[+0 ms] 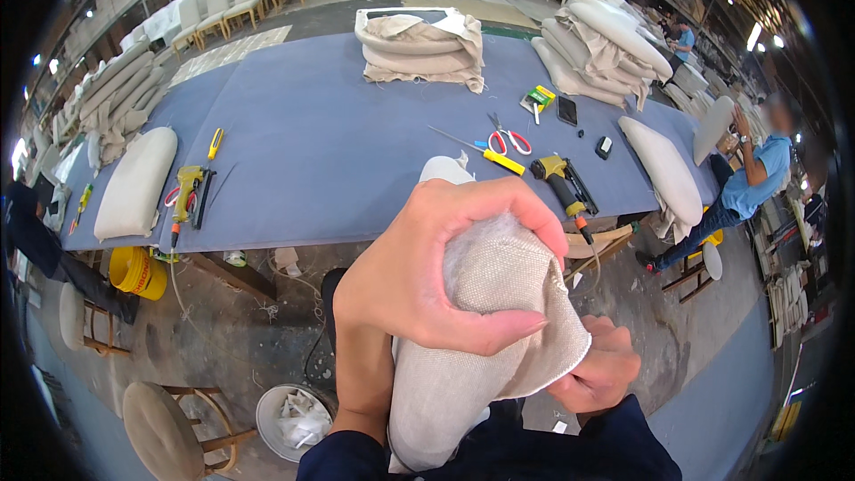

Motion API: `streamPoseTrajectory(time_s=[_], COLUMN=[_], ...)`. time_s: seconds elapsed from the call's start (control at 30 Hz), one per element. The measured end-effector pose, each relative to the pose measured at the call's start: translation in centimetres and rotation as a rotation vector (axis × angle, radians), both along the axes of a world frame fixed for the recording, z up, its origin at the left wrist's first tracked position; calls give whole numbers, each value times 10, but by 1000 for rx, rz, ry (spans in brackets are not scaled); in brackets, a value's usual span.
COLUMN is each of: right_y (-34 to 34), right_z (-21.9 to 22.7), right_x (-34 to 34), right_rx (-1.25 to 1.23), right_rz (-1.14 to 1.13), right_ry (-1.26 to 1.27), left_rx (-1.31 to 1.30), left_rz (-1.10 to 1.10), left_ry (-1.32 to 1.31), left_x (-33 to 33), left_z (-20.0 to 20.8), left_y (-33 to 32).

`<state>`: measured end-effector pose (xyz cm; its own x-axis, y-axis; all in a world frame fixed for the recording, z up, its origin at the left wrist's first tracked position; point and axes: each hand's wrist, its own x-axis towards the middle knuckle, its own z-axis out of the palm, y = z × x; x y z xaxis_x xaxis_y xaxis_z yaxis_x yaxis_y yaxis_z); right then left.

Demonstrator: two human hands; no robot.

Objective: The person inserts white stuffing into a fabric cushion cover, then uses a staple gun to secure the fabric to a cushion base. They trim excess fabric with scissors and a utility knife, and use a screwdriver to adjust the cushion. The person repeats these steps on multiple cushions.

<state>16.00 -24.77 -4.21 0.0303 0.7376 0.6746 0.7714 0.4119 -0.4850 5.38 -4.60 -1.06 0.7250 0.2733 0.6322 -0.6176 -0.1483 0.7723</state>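
Note:
A padded cushion (445, 401) in beige woven fabric rests upright against me, its end toward the table. My left hand (419, 267) wraps around that end, fingers over the top and thumb across the near side. White fluffy wadding (481, 245) shows between the fingers and the fabric. At the cushion's right side, my right hand (601, 365) is closed on a loose flap of the cover fabric (557, 330), its fingertips partly hidden. On the table edge beyond lie a staple gun (561, 183), a yellow-handled screwdriver (503, 161) and red-and-white scissors (509, 139).
Across the blue table (285, 125) are a fabric-covered stack (419, 58), a cushion pile (597, 44), a phone (566, 110) and a second staple gun (187, 191). A bucket (289, 423) and a stool (165, 428) stand lower left. A co-worker (757, 169) handles a cushion at right.

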Motion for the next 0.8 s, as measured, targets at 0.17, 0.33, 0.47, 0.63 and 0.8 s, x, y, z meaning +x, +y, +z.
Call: streamPoseTrajectory(time_s=[0.17, 0.33, 0.47, 0.63, 0.8], right_y=[-6, -6, 3, 4, -1], right_z=[0, 0, 9, -1, -17], right_x=[-5, -20, -13, -8, 2], right_rx=[31, 79, -3, 87, 145], right_rz=[17, -27, -31, -113, -96], right_ry=[85, 194, 176, 159, 48], left_rx=[82, 20, 5, 225, 172], left_rz=[-108, -15, -32, -163, -278], left_ry=[-15, -48, -34, -158, -148], left_x=[2, 10, 7, 20, 36], left_z=[-4, -3, -3, 10, 7], left_y=[2, -12, -4, 16, 17])
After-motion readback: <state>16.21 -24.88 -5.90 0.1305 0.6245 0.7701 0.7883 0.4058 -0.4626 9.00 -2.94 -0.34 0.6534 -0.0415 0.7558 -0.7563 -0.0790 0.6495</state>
